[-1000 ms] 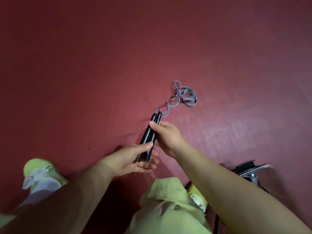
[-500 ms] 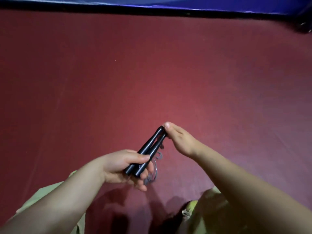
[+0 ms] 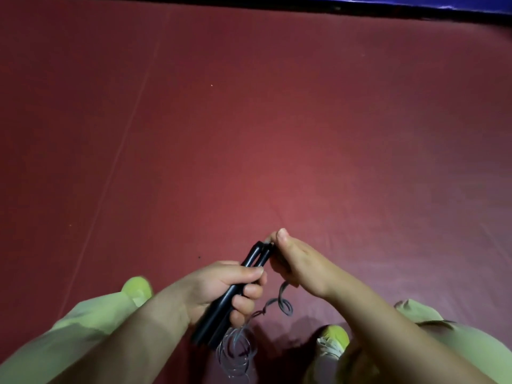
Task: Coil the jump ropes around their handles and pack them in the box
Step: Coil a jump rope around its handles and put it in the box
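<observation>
While the left hand (image 3: 221, 286) grips both black handles (image 3: 249, 268) and the right hand (image 3: 299, 263) pinches their tips, the dangling curly rope (image 3: 238, 347) may tangle.

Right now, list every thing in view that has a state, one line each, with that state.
Pair of black jump rope handles: held side by side, tilted, gripped low by the left hand.
Thin grey rope: uncoiled, hanging in loose loops below the handles.
Left hand: fingers curled round both handles.
Right hand: pinching at the handles' top end.
Yellow-green shoes: on the red floor.
</observation>
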Demonstrator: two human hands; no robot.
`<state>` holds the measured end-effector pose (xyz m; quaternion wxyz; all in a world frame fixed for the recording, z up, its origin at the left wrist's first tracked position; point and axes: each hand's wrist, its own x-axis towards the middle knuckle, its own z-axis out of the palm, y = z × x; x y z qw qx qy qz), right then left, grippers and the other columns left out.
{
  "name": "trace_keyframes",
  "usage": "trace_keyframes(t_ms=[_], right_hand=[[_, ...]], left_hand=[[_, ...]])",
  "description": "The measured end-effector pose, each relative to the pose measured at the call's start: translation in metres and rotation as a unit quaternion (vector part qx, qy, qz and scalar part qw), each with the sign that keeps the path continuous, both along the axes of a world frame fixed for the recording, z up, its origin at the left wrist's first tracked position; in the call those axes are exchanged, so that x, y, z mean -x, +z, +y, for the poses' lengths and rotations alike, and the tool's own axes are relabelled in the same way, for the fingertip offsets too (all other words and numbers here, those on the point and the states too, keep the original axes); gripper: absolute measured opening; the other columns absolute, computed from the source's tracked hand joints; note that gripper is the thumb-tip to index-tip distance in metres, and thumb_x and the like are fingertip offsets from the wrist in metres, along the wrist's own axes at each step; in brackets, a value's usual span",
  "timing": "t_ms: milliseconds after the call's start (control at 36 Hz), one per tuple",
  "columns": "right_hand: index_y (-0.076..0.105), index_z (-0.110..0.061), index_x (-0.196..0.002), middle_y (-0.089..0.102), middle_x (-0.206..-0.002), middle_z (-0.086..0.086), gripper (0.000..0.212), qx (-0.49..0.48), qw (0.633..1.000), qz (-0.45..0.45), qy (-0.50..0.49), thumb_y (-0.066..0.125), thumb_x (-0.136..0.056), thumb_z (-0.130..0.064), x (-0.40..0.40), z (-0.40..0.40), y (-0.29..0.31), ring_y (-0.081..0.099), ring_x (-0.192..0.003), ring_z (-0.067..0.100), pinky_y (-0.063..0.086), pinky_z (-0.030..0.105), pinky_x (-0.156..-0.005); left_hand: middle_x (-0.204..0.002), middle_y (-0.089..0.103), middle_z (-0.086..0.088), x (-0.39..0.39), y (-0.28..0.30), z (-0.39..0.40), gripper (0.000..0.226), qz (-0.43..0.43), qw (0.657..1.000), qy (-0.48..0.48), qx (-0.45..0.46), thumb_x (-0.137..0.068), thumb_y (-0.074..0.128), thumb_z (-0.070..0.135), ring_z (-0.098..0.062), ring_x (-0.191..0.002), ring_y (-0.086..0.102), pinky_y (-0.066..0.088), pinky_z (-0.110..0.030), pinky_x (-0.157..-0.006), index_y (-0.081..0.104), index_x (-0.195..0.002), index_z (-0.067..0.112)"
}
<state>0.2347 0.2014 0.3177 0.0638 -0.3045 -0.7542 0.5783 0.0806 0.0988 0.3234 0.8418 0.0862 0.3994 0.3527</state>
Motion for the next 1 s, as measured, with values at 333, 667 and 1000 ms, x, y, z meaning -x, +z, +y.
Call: trace_keyframes(t_ms=[333,667,1000], right_hand=[[0.062,-0.014,-0.085,0.055,-0.057,-0.006,0.084,0.008,0.998,-0.038,0.055,0.010,-0.079,-0.080,0.007,0.027,-0.011,0.050,-0.058,0.008,0.041,0.027,-0.066],[0.062,-0.016,-0.097,0.052,-0.059,-0.013,0.066,-0.098,0.976,-0.133,0.144,0.020,-0.092,-0.067,0.003,0.021,0.025,0.049,-0.059,0.000,0.035,0.023,-0.059],[0.067,-0.020,-0.075,0.068,-0.066,-0.004,0.012,-0.088,0.990,-0.070,0.089,0.074,-0.082,-0.014,-0.008,0.039,0.047,0.058,-0.058,0.003,0.045,0.019,-0.057]], left_hand=[[-0.058,0.046,0.004,0.027,-0.014,0.030,0.030,-0.119,0.975,0.113,-0.150,-0.060,0.089,0.022,-0.004,-0.040,0.041,0.039,-0.018,-0.038,0.069,-0.080,0.012],[-0.061,0.043,0.001,0.020,-0.022,0.041,0.074,0.034,0.982,0.130,-0.131,-0.057,0.081,0.010,-0.006,-0.043,0.037,0.035,-0.019,-0.038,0.053,-0.126,0.008],[-0.054,0.040,0.004,-0.003,-0.031,0.037,0.014,0.229,0.954,-0.135,-0.141,-0.069,0.063,0.012,-0.005,-0.044,0.035,0.029,-0.019,-0.042,0.062,-0.080,0.020]])
